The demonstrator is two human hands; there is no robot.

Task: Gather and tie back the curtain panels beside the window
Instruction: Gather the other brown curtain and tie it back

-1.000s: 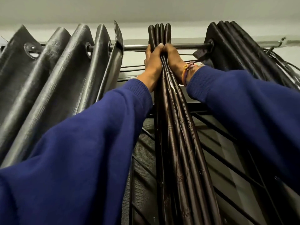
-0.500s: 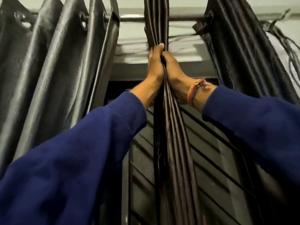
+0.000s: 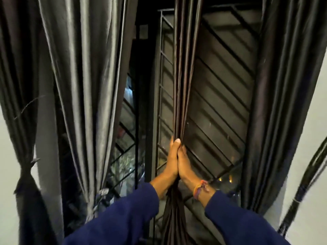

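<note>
While both hands are pressing together around the middle curtain panel [image 3: 182, 71], the fabric is hanging bunched into narrow dark brown pleats in front of the window grille [image 3: 221, 96]. Left hand [image 3: 170, 162] is lying flat against the bundle's left side, its grip clamped on the folds, thumb tip showing at the top. Right hand [image 3: 185, 165] is pressing from the opposite side, fingers wrapped behind the cloth, grip likewise clamped on the panel. Palms are meeting, with the pleats squeezed between them and trailing down past the wrists. A braided wristband [image 3: 199, 190] is sitting on the right wrist above a blue sleeve [image 3: 235, 221]. Grey curtain panel [image 3: 85, 85] is hanging to the left, well apart. Another dark panel [image 3: 276, 85] is hanging on the right, beside the white wall [image 3: 311, 121].
</note>
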